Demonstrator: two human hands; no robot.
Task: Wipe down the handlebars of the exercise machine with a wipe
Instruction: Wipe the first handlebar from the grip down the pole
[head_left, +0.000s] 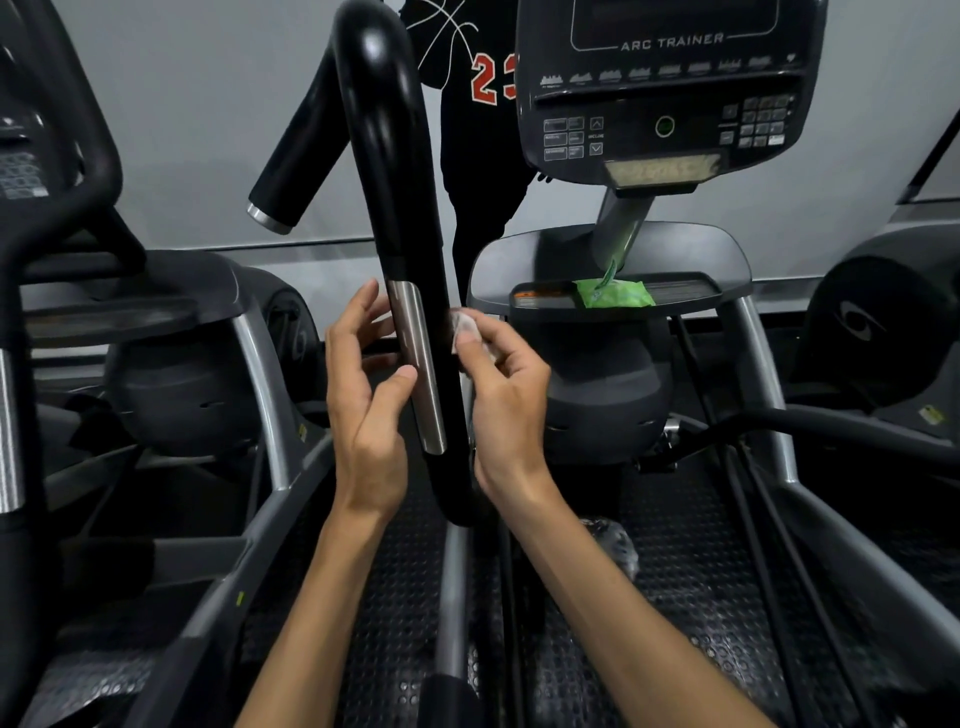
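Beside the upright handlebar (410, 249), both hands were up at the metal sensor strip (418, 364). Right hand (506, 400) pinched a small white wipe (464, 326) between thumb and fingers and pressed it to the bar's right side, level with the strip's upper part. Left hand (366, 395) was loose and grasping nothing, thumb tip touching the strip, fingers curled just off the bar's left side.

To do this step well, probably: steady the bar with the left hand, wrap the wipe round the tube rather than dab one side, then run it full length, over the strip and the top bend, turning to a clean face when soiled.

Hard to tell: most of the wipe was hidden behind the fingers and the bar, so its fold and wetness were unclear. Bar's far side was out of sight. Second handlebar was not clearly identifiable. Green wipe pack (613, 293) sat on the console shelf (691, 288), label unreadable.
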